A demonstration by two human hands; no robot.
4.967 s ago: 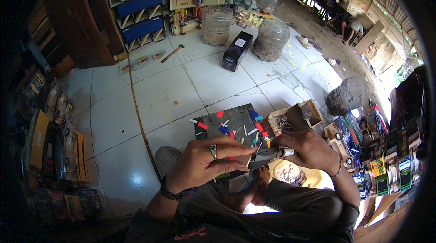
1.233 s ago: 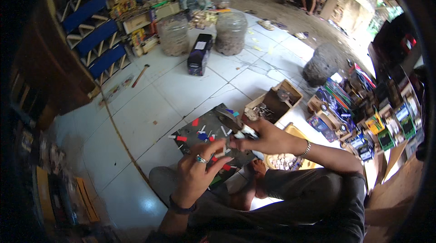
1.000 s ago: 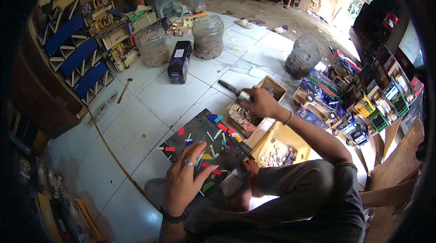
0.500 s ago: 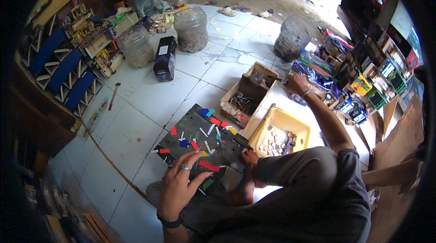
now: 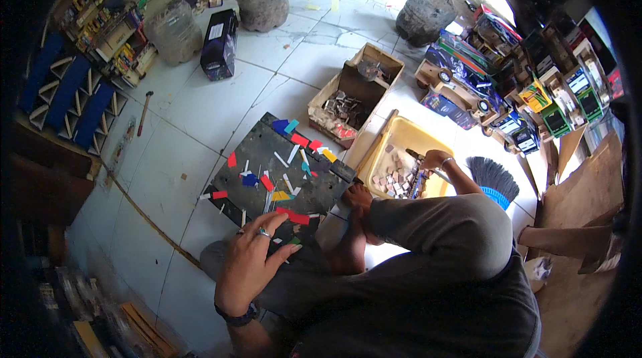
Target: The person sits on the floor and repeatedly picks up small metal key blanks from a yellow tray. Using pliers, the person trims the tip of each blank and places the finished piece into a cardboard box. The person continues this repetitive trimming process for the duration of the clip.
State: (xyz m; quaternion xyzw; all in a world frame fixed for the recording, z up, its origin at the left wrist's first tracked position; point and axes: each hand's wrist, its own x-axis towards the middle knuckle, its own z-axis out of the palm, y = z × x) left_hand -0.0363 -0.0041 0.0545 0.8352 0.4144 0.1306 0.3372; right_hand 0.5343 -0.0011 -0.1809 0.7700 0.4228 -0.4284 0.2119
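A black board [image 5: 257, 147] lies in front of me, strewn with red, blue, yellow and white scraps. Over its near edge hovers my left hand [image 5: 251, 258], fingers apart and holding nothing, close to a red strip [image 5: 293, 216]. My right hand [image 5: 438, 159] reaches over a yellow plastic tray [image 5: 435, 129], fingers closed round a narrow dark piece with a purple printed side [image 5: 419, 185]; its exact kind is hard to make out. Small wooden blocks [image 5: 394, 181] lie in the tray beneath it.
Beyond the board stands an open cardboard box [image 5: 321, 114] with small dark parts. Toy trucks [image 5: 461, 80] are stacked at right, near a black brush [image 5: 493, 177]. A dark box [image 5: 219, 47], plastic jars [image 5: 261, 0] and a hammer [image 5: 144, 114] are at left.
My right hand has come back from the toy trucks to the yellow tray, now with a narrow dark piece. The view has tilted down; my left hand stays open by the board.
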